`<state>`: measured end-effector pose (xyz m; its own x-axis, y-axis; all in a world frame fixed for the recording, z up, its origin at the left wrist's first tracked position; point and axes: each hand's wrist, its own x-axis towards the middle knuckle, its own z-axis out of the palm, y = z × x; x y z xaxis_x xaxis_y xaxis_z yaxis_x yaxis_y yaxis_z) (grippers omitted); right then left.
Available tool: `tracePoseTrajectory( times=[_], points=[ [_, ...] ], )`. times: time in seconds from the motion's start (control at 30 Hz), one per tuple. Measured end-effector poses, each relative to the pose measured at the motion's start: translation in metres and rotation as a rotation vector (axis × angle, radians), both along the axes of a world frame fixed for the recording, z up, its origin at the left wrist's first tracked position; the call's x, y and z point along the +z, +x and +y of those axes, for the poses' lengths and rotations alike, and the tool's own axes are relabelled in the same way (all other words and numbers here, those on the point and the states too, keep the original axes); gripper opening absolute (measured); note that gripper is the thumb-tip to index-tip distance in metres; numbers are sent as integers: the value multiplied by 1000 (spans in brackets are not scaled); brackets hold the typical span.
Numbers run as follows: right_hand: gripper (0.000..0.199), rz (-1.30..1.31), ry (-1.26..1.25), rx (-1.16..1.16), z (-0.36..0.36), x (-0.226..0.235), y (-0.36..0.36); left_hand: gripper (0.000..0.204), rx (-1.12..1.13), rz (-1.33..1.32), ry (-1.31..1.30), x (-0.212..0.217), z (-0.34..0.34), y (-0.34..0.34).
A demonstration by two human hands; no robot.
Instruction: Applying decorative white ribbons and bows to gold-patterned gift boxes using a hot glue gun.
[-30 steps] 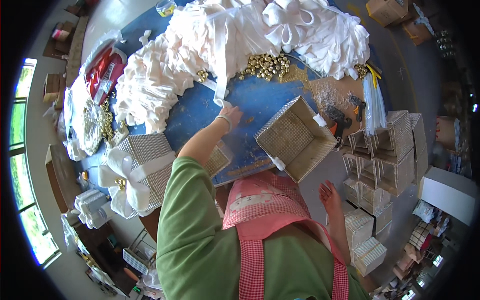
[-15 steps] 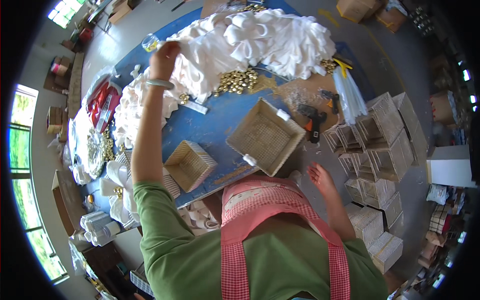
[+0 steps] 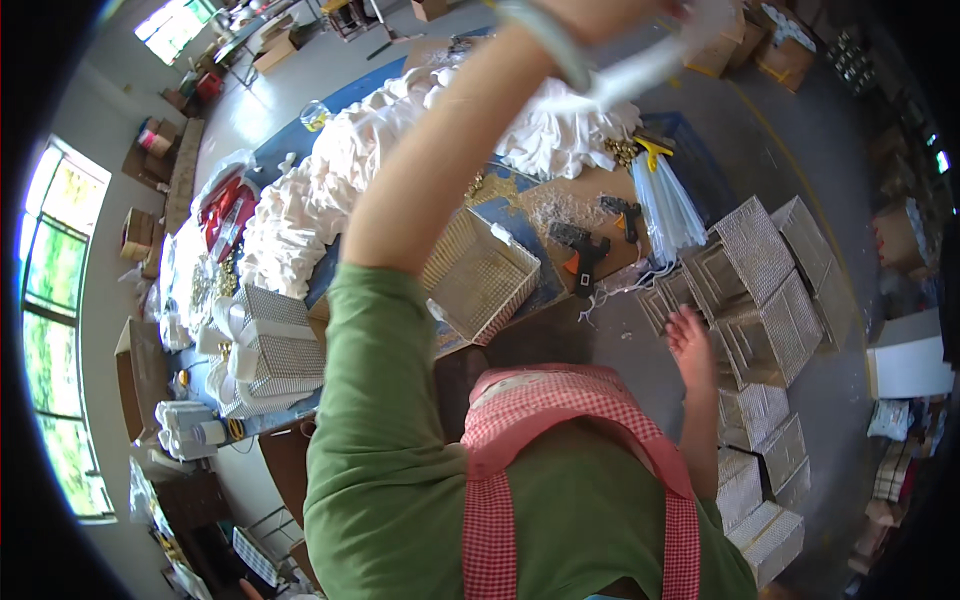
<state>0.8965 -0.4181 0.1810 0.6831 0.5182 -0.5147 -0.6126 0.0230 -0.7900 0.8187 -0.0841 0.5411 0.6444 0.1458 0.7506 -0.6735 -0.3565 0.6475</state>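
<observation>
Fingers of the right hand stand loosely parted and half-curled, right of the frame's center, in front of the stacked boxes. The left hand is blurred and cut by the upper edge; its grip cannot be determined. A blurred white strip curves just beside it. At frame center, a woven box sits on the blue worktop, partly hidden by the left forearm.

Green shirt, red-checked apron, pale bangle
</observation>
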Motion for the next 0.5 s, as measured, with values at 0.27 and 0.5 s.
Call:
tracePoseTrajectory(
  times=[0.27, 0.5],
  points=[
    [39, -428, 192, -193, -71, 96, 44, 13, -434, 336, -86, -69, -151, 70],
    [40, -580, 100, 103, -25, 119, 60, 12, -284, 641, -245, -200, -174, 87]
  ],
)
